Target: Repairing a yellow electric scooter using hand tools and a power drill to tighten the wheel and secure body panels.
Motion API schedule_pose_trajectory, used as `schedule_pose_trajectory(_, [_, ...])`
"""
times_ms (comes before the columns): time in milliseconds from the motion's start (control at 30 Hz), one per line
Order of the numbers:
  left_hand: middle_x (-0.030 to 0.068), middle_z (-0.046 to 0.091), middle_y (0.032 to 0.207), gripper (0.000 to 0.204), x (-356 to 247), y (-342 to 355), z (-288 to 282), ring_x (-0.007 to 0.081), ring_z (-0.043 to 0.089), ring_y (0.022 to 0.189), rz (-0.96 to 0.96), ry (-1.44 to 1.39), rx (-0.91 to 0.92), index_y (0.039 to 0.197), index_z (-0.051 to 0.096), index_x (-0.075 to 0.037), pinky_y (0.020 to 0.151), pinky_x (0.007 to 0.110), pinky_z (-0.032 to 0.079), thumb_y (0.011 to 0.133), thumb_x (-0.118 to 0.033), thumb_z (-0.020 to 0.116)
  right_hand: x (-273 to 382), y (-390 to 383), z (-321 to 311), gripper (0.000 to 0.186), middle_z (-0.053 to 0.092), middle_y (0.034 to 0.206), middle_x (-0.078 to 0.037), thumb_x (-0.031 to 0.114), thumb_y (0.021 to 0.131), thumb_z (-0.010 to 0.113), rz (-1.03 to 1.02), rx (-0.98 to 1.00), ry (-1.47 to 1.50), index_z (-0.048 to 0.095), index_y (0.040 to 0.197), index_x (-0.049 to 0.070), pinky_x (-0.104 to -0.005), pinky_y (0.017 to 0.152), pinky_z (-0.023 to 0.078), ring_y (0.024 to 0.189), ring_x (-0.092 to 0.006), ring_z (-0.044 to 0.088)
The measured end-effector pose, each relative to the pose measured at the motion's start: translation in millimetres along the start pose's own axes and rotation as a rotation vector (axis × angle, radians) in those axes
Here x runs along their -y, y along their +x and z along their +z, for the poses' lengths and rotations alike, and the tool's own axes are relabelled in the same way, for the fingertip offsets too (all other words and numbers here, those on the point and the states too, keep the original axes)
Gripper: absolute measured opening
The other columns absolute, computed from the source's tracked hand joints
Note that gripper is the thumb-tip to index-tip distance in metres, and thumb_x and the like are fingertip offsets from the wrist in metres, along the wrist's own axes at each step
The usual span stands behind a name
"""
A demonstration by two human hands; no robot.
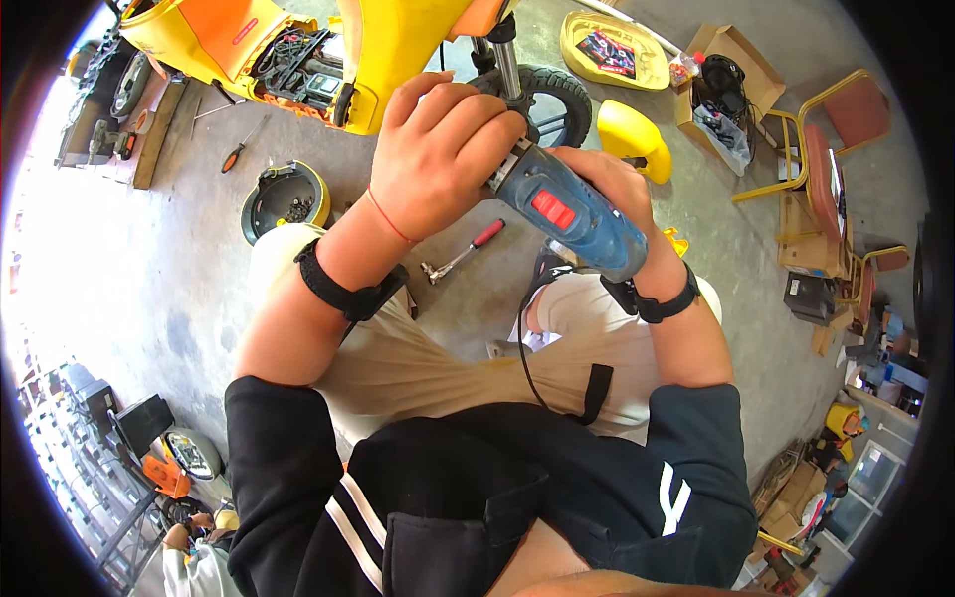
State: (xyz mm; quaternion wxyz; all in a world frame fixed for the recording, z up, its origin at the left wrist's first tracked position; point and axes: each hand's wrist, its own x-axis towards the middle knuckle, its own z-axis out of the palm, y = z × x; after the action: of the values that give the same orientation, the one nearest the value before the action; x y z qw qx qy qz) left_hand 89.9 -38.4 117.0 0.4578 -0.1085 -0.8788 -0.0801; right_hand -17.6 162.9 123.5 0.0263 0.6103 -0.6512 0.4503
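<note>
Both my hands hold a blue power drill (572, 217) with a red slide switch on top, lifted above my knees. My left hand (433, 154) is closed with its fingers wrapped over the drill's front end, hiding most of its tip. On the far right side of the body, my right hand (607, 184) is closed round the tool, its fingers mostly hidden underneath. Beyond them stands a yellow motorbike (403, 60), its front wheel (562, 104) partly behind my hands. A ratchet wrench (466, 251) with a red handle lies on the floor below the drill.
Left of my knee, an upturned yellow helmet (321, 189) holds small fasteners. A screwdriver (234, 157) lies farther left. A yellow body panel (634, 139), a yellow tray (652, 75) and an open cardboard box (761, 75) stand at right, near chairs (824, 174). Someone (204, 557) is at lower left.
</note>
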Motion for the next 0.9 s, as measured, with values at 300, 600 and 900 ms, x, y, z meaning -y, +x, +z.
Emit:
schedule_pose_trajectory(300, [-0.0010,0.066,0.101,0.034,2.9,4.3,-1.9,0.0239,0.061,0.104,-0.135,-0.055,0.101,0.098,0.067,-0.014,0.094,0.039,0.043,0.066,-0.014,0.078,-11.9,0.9,8.6,0.053,0.072,0.087,-0.013,0.012,0.068,0.081,-0.011,-0.022,0.020,0.066,0.118,-0.001,-0.0349,0.064,0.052,0.071,-0.0276,0.069])
schedule_pose_trajectory(600, [0.0228,0.040,0.143,0.084,-2.0,1.8,4.8,0.0339,0.037,0.138,-0.671,-0.848,-0.050,0.151,0.021,0.001,0.113,0.046,0.033,0.080,-0.002,0.067,-19.2,-6.4,11.6,0.055,0.072,0.087,-0.013,0.010,0.071,0.078,0.014,-0.250,-0.159,0.064,0.123,0.001,-0.0357,0.065,0.052,0.073,-0.0287,0.068])
schedule_pose_trajectory(900, [0.0146,0.043,0.149,0.089,-44.9,16.6,-3.6,0.0235,0.047,0.133,-0.986,-1.705,0.201,0.149,0.033,0.000,0.113,0.041,0.038,0.081,-0.029,0.083,-13.7,-18.0,36.5,0.061,0.068,0.116,-0.018,0.015,0.077,0.077,0.091,-0.326,-0.214,0.054,0.132,0.000,-0.0411,0.081,0.053,0.093,-0.0337,0.068])
